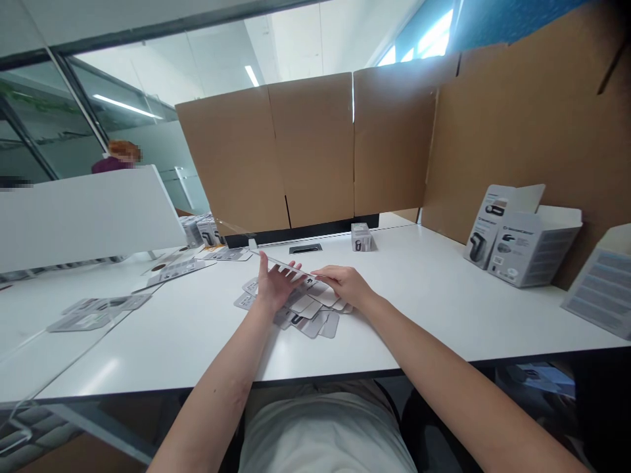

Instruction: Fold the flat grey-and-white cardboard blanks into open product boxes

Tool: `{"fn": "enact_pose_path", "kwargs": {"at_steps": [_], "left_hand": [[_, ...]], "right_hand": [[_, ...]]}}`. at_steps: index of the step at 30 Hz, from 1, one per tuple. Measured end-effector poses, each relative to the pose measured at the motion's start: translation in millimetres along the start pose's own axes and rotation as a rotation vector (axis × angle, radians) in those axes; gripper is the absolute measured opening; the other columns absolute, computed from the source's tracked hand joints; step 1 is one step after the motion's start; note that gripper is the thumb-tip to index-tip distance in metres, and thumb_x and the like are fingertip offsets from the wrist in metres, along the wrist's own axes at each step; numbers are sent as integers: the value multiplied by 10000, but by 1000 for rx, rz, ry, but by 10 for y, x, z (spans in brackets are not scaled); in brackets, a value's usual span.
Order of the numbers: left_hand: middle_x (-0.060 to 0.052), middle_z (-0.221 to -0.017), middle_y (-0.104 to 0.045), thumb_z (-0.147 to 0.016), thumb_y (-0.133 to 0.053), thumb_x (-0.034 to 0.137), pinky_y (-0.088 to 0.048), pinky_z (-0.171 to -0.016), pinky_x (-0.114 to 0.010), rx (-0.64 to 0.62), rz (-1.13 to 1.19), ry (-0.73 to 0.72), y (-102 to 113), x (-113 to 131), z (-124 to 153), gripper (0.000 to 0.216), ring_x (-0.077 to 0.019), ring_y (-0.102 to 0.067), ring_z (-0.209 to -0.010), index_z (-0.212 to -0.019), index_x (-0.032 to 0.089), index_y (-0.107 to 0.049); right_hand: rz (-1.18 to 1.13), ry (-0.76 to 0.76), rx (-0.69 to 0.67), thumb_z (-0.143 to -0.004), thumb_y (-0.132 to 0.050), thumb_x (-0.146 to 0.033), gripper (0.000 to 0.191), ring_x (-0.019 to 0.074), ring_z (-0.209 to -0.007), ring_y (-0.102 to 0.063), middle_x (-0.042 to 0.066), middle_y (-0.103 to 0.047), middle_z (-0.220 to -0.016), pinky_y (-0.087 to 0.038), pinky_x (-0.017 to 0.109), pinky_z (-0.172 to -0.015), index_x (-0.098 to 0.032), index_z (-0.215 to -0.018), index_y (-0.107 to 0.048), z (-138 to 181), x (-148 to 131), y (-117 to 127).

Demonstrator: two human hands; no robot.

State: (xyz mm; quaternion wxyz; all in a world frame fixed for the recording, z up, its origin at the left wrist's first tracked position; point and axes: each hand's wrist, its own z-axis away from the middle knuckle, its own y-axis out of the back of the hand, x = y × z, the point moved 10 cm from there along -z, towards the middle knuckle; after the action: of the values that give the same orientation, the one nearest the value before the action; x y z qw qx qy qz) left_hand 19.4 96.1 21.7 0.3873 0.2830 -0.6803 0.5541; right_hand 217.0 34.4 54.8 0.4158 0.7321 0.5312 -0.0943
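A loose pile of flat grey and white packaging cards [310, 318] lies on the white table [424, 302] in front of me. My left hand [276, 286] holds one thin flat card [280, 263] by its edge, lifted and tilted above the pile. My right hand [345, 284] rests palm down on the right side of the pile, fingers pressing on the top cards.
Tall cardboard panels [315, 151] wall off the back and right. Printed product boxes [522, 243] stand at right, a small box [361, 237] at the back centre. More flat cards [98, 312] and small boxes [202, 230] lie at left. A person sits beyond the white divider [89, 217].
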Motion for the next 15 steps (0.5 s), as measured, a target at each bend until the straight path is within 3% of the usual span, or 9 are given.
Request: {"fn": "enact_pose_path", "kwargs": {"at_steps": [3, 6, 9, 12, 15], "left_hand": [[-204, -1279, -729, -945, -661, 1020, -665, -1204, -629, 24, 111, 31, -6, -10, 21, 812, -422, -736, -1416, -1261, 272, -656], [-181, -1204, -742, -1008, -683, 935, -700, -1150, -596, 87, 220, 89, 6, -81, 25, 733, -392, -795, -1266, -1276, 253, -683], [-169, -1150, -750, -1057, -698, 855, -726, -1087, -561, 139, 291, 136, 8, -158, 30, 659, -364, -822, -1132, -1287, 238, -701], [-171, -1137, -759, -1069, -709, 826, -736, -1046, -525, 155, 313, 158, -9, -192, 43, 635, -359, -828, -1095, -1300, 234, -704], [-171, -1148, -764, -1071, -717, 811, -742, -1010, -489, 181, 326, 149, -1, -182, 61, 628, -353, -829, -1086, -1322, 235, -706]], "right_hand": [[74, -9, 106, -1177, -635, -553, 348, 274, -1019, -827, 75, -878, -1291, -647, 413, -917, -312, -1204, -884, -8, 6, 103], [192, -89, 334, -1117, -725, -638, 363, 199, -698, -654, 56, -826, -1099, -563, 380, -752, -277, -1108, -762, 36, 72, 335], [258, -98, 487, -1091, -744, -689, 465, 172, -649, -549, 16, -727, -930, -480, 346, -698, -269, -932, -625, 95, 66, 489], [284, -79, 487, -1125, -696, -672, 502, 169, -637, -533, 20, -733, -880, -453, 342, -686, -263, -848, -610, 94, 33, 492], [275, -75, 452, -1140, -678, -634, 422, 177, -622, -569, 60, -858, -1032, -503, 367, -709, -263, -966, -781, 78, 9, 445]]}}
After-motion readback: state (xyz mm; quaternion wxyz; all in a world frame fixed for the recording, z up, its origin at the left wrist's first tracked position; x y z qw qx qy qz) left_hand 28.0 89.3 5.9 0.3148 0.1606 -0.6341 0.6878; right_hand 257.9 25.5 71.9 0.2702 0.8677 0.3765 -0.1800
